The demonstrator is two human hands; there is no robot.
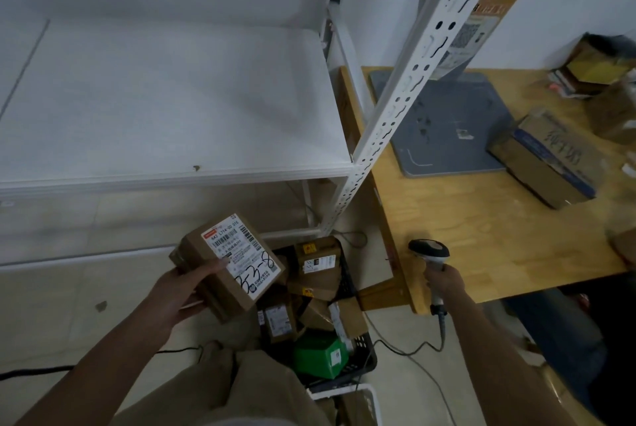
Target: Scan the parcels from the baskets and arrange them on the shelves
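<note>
My left hand (184,289) grips a brown cardboard parcel (230,262) with a white shipping label marked "3-3-8", held above the floor in front of the white shelf (165,98). My right hand (444,279) grips the handle of a barcode scanner (428,250), whose head points up near the edge of the wooden table. Below, a black basket (364,362) holds several brown parcels and a green box (318,355).
The shelf's white slotted upright (406,95) runs diagonally between the shelf and the wooden table (481,229). A grey stand base (447,122) and cardboard boxes (543,157) sit on the table. A white basket (370,398) lies below the black one. Cables trail on the floor.
</note>
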